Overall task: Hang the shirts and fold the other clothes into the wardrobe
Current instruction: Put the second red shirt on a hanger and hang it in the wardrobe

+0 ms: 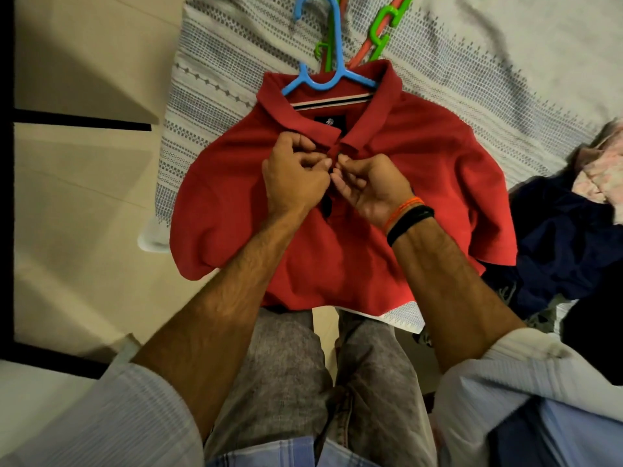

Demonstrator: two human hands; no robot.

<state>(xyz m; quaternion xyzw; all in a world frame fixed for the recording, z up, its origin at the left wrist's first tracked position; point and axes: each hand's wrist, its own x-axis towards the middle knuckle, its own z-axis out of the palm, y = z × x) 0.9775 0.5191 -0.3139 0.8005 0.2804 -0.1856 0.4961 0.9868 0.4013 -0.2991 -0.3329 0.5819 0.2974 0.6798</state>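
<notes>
Pinching the button placket just below the collar: left hand (293, 176) and right hand (365, 183), fingers curled on cloth, nearly touching. Red polo shirt (404, 163) lies flat, front up, on a grey-patterned woven bedspread (488, 62). Blue plastic hanger (332, 75) sits inside its collar. Dark clothes (556, 237) lie heaped at right; green and orange hangers (381, 32) beyond; pale tiled floor (84, 197) at left.

A red polo shirt (387, 183) with a black-and-white striped neck band sits on a blue hanger (332, 75), beside green (382, 32) and orange hangers (367, 52), on a white bedsheet (472, 62) with grey dotted rows, near navy clothes (559, 237) and a pale pink garment (600, 170).
</notes>
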